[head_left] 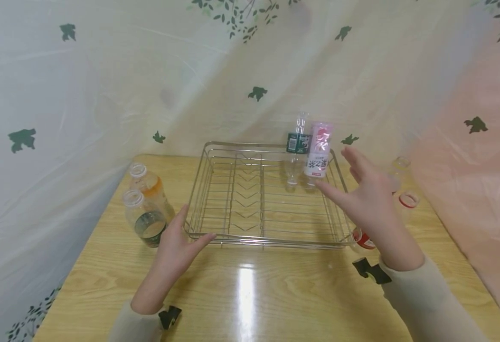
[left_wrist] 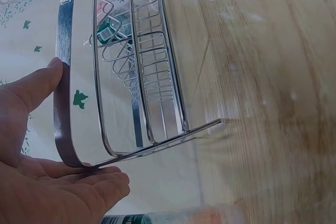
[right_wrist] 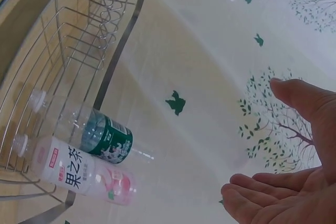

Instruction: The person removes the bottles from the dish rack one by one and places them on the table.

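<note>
A silver wire dish rack point(head_left: 250, 241) stands on the wooden table. My left hand point(head_left: 176, 249) spans its front left corner, thumb and straight fingers touching the rim point(left_wrist: 63, 103) from either side. Inside the right end, two bottles stand neck-down, side by side: a clear bottle with a green label point(head_left: 297, 143) and a pink-and-white labelled bottle point(head_left: 319, 149). In the right wrist view, the pink bottle point(right_wrist: 79, 171) lies nearer than the green-labelled bottle point(right_wrist: 107, 139). Raised over the rack's right end, my right hand point(head_left: 367, 199) has thumb and fingers spread, holding nothing.
Left of the rack stand an orange-tinted clear bottle point(head_left: 151, 185) and a green-labelled bottle point(head_left: 149, 223), both uncapped. To the right, partly behind my right arm, are a bottle with a red neck ring point(head_left: 409, 199) and a red-labelled bottle point(head_left: 365, 240). A patterned curtain point(head_left: 126, 95) hangs behind.
</note>
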### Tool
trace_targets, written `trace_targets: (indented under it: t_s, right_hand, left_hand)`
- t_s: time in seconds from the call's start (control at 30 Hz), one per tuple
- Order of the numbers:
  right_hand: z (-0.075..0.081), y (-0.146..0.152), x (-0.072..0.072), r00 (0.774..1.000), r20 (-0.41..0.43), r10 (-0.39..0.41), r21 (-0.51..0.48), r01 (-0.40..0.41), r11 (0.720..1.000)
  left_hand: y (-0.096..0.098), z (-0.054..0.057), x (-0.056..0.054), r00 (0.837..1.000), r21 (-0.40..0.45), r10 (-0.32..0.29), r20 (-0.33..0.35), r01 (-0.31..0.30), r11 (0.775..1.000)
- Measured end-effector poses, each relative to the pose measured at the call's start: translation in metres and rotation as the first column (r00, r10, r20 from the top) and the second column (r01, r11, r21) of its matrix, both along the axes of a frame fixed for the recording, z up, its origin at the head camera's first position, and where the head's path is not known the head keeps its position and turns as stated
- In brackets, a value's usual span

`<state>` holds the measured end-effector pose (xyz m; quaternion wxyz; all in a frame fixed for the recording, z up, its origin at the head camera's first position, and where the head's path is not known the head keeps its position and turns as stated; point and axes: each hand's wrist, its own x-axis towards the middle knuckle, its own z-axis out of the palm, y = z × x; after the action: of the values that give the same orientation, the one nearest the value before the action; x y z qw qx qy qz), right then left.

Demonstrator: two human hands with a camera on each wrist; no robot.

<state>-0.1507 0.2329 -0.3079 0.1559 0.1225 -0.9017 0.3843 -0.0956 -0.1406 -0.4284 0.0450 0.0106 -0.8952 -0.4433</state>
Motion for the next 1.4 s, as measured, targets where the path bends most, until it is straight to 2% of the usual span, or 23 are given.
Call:
trace_targets:
  t_s: [0.27, 0.53, 0.93, 1.2, 1.4]
  right_hand:
    - [0.005, -0.013, -0.014, 0.997, 0.079, -0.017, 0.004, 0.016, 1.0]
    - [0.009, -0.019, -0.032, 0.986, 0.162, -0.034, 0.052, 0.026, 0.998]
    - [0.001, -0.026, -0.07, 0.975, 0.215, -0.047, 0.113, 0.023, 0.993]
    - [0.001, -0.035, -0.092, 0.943, 0.327, -0.065, 0.171, 0.008, 0.985]
    - [-0.002, -0.041, -0.106, 0.913, 0.406, -0.044, 0.066, 0.018, 0.998]
  left_hand:
    - [0.0, -0.001, 0.0, 1.0, -0.009, 0.005, -0.004, -0.005, 1.0]
    - [0.002, -0.002, -0.002, 1.0, 0.009, 0.001, 0.0, -0.001, 1.0]
    - [0.002, 0.002, 0.001, 1.0, -0.001, 0.011, 0.023, -0.011, 1.0]
    - [0.001, 0.002, 0.001, 1.0, -0.013, 0.013, 0.016, -0.013, 1.0]
    - [0.002, 0.004, 0.0, 1.0, -0.012, 0.01, 0.022, -0.009, 1.0]
